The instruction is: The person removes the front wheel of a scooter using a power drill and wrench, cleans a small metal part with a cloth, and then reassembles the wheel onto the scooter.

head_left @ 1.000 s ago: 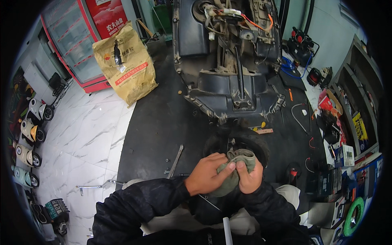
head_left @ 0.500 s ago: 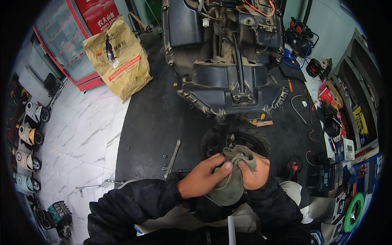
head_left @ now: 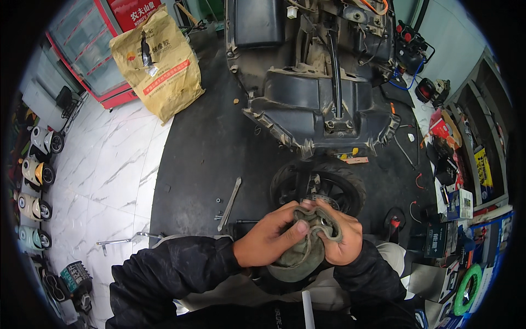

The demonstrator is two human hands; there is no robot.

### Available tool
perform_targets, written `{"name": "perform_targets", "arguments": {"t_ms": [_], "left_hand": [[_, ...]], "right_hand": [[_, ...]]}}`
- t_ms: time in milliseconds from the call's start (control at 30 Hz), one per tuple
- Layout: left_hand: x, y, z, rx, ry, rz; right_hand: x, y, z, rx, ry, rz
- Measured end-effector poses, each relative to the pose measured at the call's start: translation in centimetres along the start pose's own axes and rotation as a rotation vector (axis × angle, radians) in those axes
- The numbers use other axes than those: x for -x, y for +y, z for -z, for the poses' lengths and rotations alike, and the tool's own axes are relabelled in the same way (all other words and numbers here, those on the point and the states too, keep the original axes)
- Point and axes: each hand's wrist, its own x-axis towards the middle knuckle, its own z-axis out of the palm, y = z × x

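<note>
Both hands grip a dirty olive-green cloth item (head_left: 296, 260) with a crumpled, rolled rim at its top. My left hand (head_left: 268, 236) pinches its left side, thumb over the rim; my right hand (head_left: 342, 238) is wrapped round the other side, fingers partly hidden in the folds. Just beyond the cloth is a black wheel (head_left: 348, 183) with spokes and a metal disc, partly covered by my hands. A long wrench (head_left: 230, 203) and small bolts (head_left: 218, 201) lie left of my hands.
A large dusty black scooter body (head_left: 301, 93) stands ahead on the dark mat (head_left: 192, 159). A yellow paper sack (head_left: 164, 82) leans by a red fridge (head_left: 87, 71). Small scooters (head_left: 35, 172) line the left; a compressor (head_left: 413, 49), boxes (head_left: 460, 203) and shelving (head_left: 476, 126) are on the right.
Both hands have come slightly lower with the cloth, whose open rim is now folded more toward me. The view has shifted, showing more of the wheel and less of the scooter body's top.
</note>
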Motion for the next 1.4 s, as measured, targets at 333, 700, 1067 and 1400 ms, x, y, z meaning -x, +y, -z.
{"name": "perform_targets", "arguments": {"t_ms": [333, 700, 1067, 1400], "left_hand": [[0.0, 0.0, 0.1, -0.012, -0.109, 0.13], [-0.1, -0.5, -0.3, 0.362, -0.129, 0.399], [-0.5, -0.9, 0.0, 0.345, -0.053, 0.366], [-0.2, -1.3, 0.4, 0.128, -0.179, 0.373]], "right_hand": [[0.2, -0.6, 0.5, -0.046, 0.045, -0.116], [1.0, -1.1, 0.2, -0.315, 0.116, -0.383], [1.2, -0.1, -0.1, -0.558, 0.074, -0.448], [1.0, -0.6, -0.6, -0.63, -0.078, -0.374]]}}
